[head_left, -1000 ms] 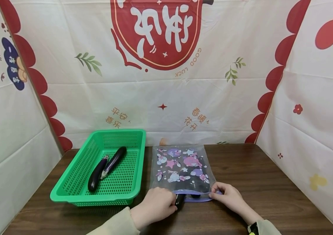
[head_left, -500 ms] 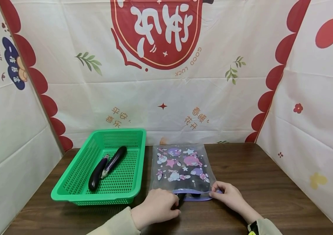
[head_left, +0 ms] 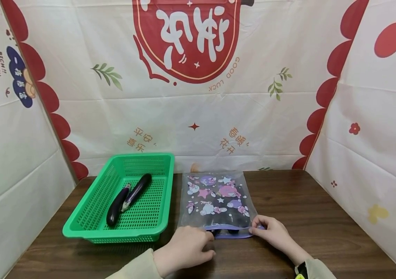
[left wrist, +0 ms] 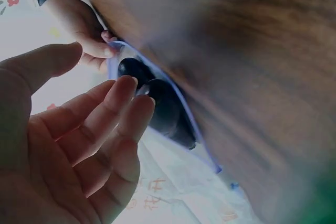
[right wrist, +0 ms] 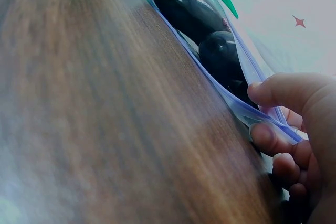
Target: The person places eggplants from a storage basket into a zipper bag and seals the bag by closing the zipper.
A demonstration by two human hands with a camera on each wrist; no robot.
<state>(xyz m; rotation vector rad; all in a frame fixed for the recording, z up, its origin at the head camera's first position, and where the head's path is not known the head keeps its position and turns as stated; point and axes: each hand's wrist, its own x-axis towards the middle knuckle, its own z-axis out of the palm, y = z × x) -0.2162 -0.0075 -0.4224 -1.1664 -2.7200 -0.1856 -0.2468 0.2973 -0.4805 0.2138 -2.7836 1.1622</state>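
Observation:
A clear zip bag (head_left: 215, 210) with pink and purple cartoon prints lies flat on the table, its purple-edged mouth facing me and parted. Inside that mouth, the right wrist view shows the dark ends of two eggplants, one (right wrist: 186, 9) beside the other (right wrist: 221, 53). My right hand (head_left: 272, 234) pinches the right corner of the mouth between thumb and fingers. At the left of the mouth is my left hand (head_left: 185, 248), thumb apart and fingers loosely bent. Its fingertips (left wrist: 144, 109) are at the eggplant ends; whether they touch is hard to tell.
Left of the bag stands a green plastic basket (head_left: 119, 235) with two more eggplants, one (head_left: 115, 209) beside the other (head_left: 139, 190). A printed white cloth (head_left: 198, 108) hangs behind the dark wooden table (head_left: 299, 209) and along both sides.
The eggplant my left hand gripped at the mouth has slid farther into the bag. My left fingers have loosened from it. My right hand stays at the corner.

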